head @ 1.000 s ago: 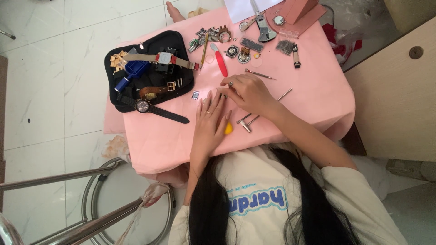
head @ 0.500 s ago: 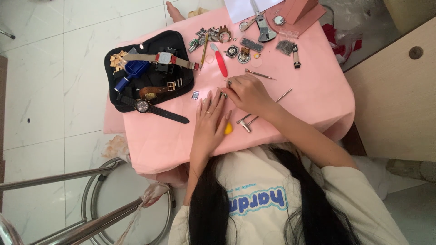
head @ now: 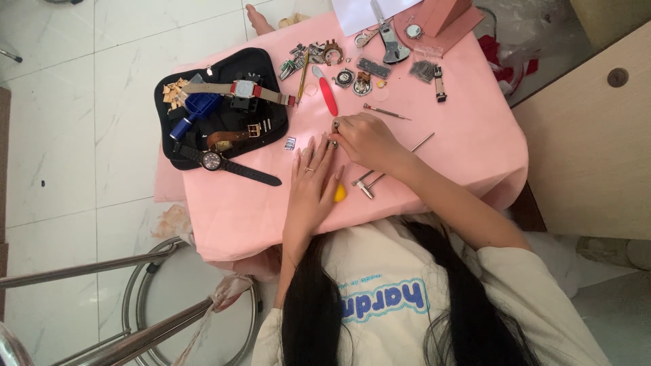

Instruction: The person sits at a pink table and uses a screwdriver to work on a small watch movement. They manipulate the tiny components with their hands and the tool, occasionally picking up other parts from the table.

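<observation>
Two hands are working on a small metal part on the pink tabletop (head: 447, 129).

Far to the left of the left hand (head: 313, 181), a black tray (head: 178, 152) is carrying several watches. The left hand is lying flat with fingers spread wide, its fingertips touching the small metal part (head: 333, 144). The right hand (head: 365, 139) is pinching a thin tool (head: 335, 125) narrowly, just above that part. Metal tweezers (head: 367, 181) are lying just beside the right wrist.

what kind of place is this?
Likely a makeshift watch-repair table in a home or small shop: pink-covered table, black tray of wristwatches, loose watch parts and small tools, white tiled floor.
</observation>
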